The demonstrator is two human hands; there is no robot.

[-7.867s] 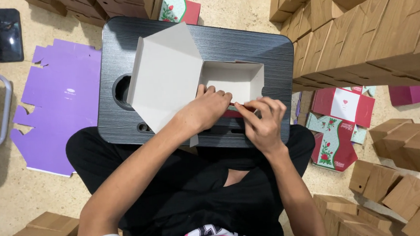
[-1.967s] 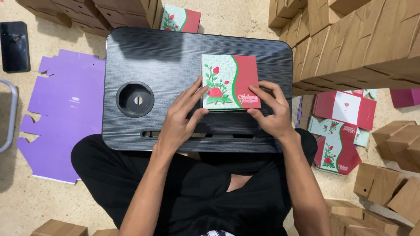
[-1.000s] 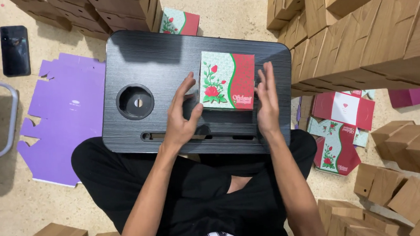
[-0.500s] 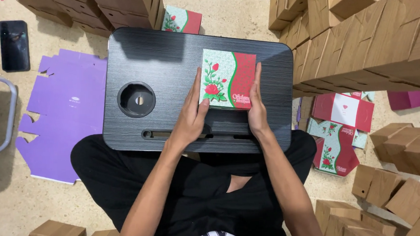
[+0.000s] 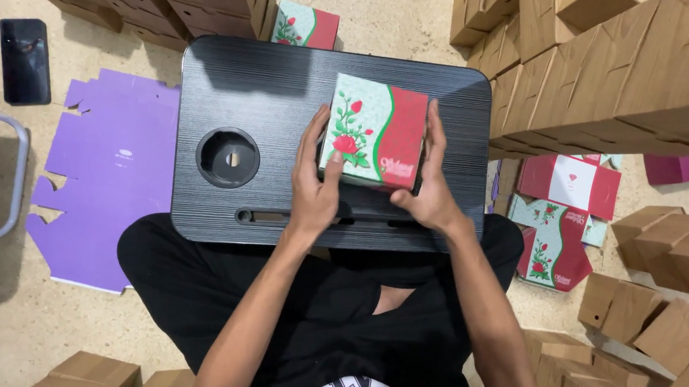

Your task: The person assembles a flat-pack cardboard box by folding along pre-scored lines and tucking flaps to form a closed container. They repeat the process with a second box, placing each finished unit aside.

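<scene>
Both hands closed in on the rose-print box since half a second ago, box now tipped up slightly off the tabletop instead of lying flat. Left hand [image 5: 312,189] grips the box's left edge, fingers [image 5: 315,143] curled up along its side, thumb pressed on the green-white face. Right hand [image 5: 430,182] clamps the red right edge, fingers straight up along that side. Rose-print box [image 5: 372,129] closed, green-and-white with red roses and a red band, sits over the right half of the black lap tabletop [image 5: 274,86]. Left of the box, round cup hole [image 5: 227,157] in the tabletop. Beyond the box, a second rose-print box [image 5: 305,24] at the tabletop's far edge. Far left of the box, purple flat cardboard sheet [image 5: 112,168] on the floor, black phone [image 5: 23,50] past it. Right of the box, stacked brown cartons [image 5: 615,57], flattened rose-print boxes [image 5: 557,216] below them
</scene>
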